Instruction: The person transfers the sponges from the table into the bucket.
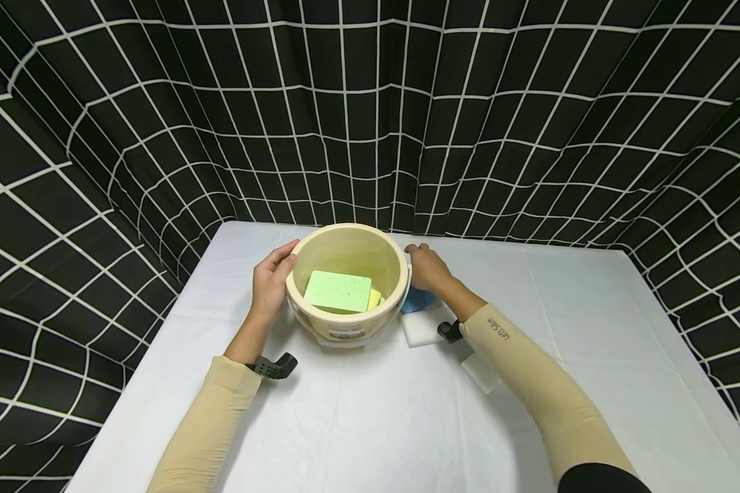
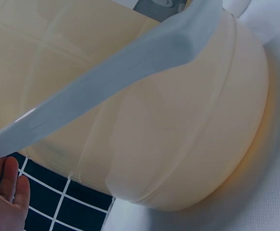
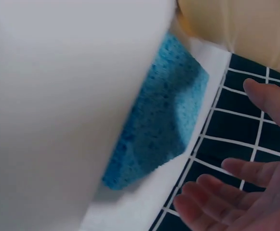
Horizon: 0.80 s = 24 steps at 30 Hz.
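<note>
A cream bucket (image 1: 345, 237) with a pale handle (image 2: 115, 72) stands at the back of the table. My left hand (image 1: 273, 279) rests against its left rim; the left wrist view has its fingers (image 2: 7, 178) nearly straight beside the wall. Inside the bucket are a light green sponge (image 1: 338, 291) and a yellow piece (image 1: 374, 299). My right hand (image 1: 428, 269) hovers right of the bucket with nothing in it, fingers apart and loosely bent in the right wrist view. Near it lie a blue sponge (image 3: 159, 110) and a white sponge (image 1: 422, 329).
A second white block (image 1: 481, 372) lies partly under my right forearm. White cloth covers the table (image 1: 345, 424). Black curtains (image 1: 370, 123) with a white grid stand behind it and along both sides.
</note>
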Motion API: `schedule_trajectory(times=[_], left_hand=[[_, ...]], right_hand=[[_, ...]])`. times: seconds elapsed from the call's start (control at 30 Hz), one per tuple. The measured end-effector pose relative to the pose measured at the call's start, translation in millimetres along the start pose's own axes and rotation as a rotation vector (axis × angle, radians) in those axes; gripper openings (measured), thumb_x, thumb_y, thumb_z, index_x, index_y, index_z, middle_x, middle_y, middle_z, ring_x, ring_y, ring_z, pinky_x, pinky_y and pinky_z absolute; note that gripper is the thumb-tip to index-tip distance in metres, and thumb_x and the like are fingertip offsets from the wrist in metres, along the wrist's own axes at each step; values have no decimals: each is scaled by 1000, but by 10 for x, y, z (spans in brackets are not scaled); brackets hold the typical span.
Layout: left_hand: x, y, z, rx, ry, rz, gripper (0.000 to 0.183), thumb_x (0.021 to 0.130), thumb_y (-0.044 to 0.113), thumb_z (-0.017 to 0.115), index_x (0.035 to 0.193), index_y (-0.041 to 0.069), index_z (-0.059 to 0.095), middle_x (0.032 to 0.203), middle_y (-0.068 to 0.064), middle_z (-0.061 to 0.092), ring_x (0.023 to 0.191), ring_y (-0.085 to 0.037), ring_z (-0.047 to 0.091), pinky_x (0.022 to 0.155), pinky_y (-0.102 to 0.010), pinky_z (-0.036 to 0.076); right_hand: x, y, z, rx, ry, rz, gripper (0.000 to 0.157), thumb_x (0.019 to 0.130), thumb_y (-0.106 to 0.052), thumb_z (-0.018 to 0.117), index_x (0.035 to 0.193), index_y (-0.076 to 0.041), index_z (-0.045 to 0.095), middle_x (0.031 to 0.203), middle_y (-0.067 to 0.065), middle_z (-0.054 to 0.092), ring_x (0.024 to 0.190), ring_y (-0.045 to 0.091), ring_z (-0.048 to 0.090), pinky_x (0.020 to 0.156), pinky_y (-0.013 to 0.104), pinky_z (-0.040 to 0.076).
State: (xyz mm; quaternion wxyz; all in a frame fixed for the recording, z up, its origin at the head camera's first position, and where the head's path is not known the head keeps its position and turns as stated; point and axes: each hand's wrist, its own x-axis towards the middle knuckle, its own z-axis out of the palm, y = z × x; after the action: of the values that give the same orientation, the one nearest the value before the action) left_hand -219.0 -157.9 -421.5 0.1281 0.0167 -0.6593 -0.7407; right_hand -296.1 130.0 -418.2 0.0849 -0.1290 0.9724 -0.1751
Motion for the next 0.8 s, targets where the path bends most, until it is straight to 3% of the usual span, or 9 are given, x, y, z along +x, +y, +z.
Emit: schedule_trajectory(times=[0.27, 0.53, 0.8], left_hand=[[-5, 12, -2, 14, -8, -8, 37, 99, 10, 51, 132, -3, 56, 140, -18, 55, 118, -10, 58, 94, -12, 52], [-5, 0, -1, 2, -3, -5, 36, 98, 9, 51, 132, -3, 57, 139, -17, 56, 115, -9, 59, 93, -13, 53], [-13, 13, -3, 14, -7, 4, 36, 98, 10, 50, 132, -2, 57, 138, -16, 56, 115, -10, 59, 94, -14, 53]], right_hand=[[-51, -18, 97, -37, -57, 35, 57, 96, -35, 54, 139, 1, 46, 128, 28, 52, 115, 41, 55, 94, 56, 52], [-59, -78, 144, -105, -100, 25, 53, 96, -34, 55, 136, 0, 49, 125, 23, 55, 111, 37, 55, 92, 52, 54], [-53, -98, 172, -97, -116, 62, 55, 95, -35, 56, 137, 0, 48, 123, 25, 55, 110, 39, 57, 89, 54, 55]])
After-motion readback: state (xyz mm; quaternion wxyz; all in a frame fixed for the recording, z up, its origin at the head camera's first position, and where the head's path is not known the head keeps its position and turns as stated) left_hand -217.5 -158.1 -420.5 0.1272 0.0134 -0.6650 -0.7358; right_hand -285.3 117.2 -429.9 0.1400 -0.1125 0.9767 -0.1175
